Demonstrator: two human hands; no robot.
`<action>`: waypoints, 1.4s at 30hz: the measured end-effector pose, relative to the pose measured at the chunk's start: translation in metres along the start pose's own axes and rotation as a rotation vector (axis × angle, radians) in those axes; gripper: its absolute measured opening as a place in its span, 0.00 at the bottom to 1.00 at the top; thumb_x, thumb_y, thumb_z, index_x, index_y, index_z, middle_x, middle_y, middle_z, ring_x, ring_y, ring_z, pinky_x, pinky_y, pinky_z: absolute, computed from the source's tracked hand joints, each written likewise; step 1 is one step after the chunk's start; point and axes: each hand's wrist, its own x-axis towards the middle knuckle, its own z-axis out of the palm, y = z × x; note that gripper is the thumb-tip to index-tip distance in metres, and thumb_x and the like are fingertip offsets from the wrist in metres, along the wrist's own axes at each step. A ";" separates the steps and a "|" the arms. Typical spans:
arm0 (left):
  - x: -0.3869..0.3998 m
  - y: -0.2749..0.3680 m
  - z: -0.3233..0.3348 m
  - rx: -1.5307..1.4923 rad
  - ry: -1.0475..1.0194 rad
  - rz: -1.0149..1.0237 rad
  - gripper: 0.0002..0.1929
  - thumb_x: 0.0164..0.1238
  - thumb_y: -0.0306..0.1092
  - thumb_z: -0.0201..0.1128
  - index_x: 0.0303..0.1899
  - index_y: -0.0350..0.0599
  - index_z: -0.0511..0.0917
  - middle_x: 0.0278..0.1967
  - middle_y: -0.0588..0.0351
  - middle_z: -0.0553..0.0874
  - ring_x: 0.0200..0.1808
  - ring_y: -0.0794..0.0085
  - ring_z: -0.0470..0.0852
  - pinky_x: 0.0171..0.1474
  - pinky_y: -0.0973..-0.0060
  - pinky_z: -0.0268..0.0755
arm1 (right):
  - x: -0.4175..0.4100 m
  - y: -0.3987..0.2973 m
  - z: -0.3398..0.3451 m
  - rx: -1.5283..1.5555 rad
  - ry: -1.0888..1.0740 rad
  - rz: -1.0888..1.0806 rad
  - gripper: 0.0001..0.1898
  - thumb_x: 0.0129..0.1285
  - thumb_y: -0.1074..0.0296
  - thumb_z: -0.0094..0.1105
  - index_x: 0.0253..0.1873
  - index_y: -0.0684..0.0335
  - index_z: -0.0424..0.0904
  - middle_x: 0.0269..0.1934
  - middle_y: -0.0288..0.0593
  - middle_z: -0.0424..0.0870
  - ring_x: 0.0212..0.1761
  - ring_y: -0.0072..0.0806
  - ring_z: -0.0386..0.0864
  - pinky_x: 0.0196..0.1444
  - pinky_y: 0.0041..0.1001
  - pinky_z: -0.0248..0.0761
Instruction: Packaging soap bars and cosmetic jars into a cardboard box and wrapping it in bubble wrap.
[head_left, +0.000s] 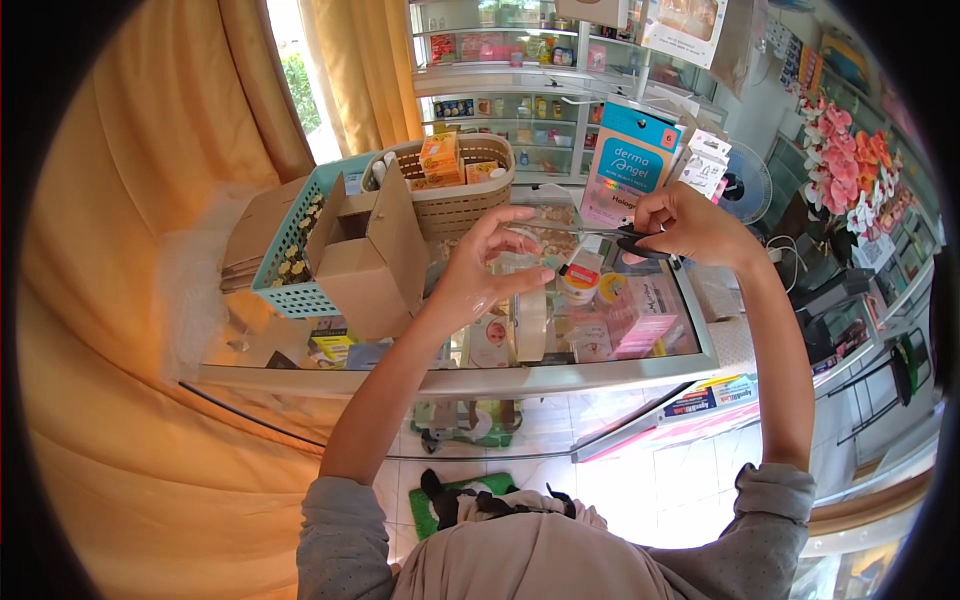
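Observation:
My right hand (679, 225) grips the black handles of a pair of scissors (637, 241), with the metal blades pointing left towards my left hand. Over the glass counter, my left hand (495, 262) has its fingers and thumb spread; the fingertips are near the blade tips, and whether something thin and clear lies between them I cannot tell. Below and between the hands stands a small jar with a red and yellow label (581, 277). A roll of clear tape (531, 326) is close under my left thumb. Behind the scissors stands a pink and blue acne patch package (628, 161).
An open cardboard box (367, 262) leans by a teal plastic basket (300, 300) on the left. Behind it, a tan woven basket (457, 206) holds orange boxes. Pink boxes (643, 319) lie at the counter's right. A fan (746, 184) and artificial flowers (840, 150) are farther right.

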 end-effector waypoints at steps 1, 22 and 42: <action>0.000 -0.001 0.000 0.001 0.001 0.000 0.35 0.51 0.31 0.78 0.62 0.47 0.68 0.41 0.58 0.85 0.49 0.77 0.80 0.57 0.71 0.66 | 0.000 0.001 0.001 -0.010 0.012 0.012 0.09 0.54 0.72 0.70 0.28 0.64 0.76 0.23 0.28 0.76 0.25 0.12 0.69 0.29 0.18 0.59; 0.025 -0.032 -0.013 0.063 0.184 0.055 0.36 0.61 0.26 0.69 0.69 0.48 0.59 0.48 0.55 0.78 0.45 0.78 0.78 0.51 0.79 0.72 | 0.024 0.034 0.085 -0.343 0.332 -0.019 0.14 0.43 0.68 0.75 0.28 0.68 0.77 0.25 0.49 0.81 0.28 0.42 0.80 0.33 0.33 0.72; 0.012 -0.024 -0.009 -0.046 0.117 0.079 0.48 0.60 0.30 0.70 0.75 0.47 0.43 0.53 0.51 0.75 0.51 0.70 0.78 0.58 0.69 0.68 | 0.116 0.012 0.113 0.432 0.340 -0.283 0.09 0.67 0.66 0.58 0.46 0.65 0.78 0.38 0.32 0.82 0.33 0.14 0.72 0.36 0.19 0.68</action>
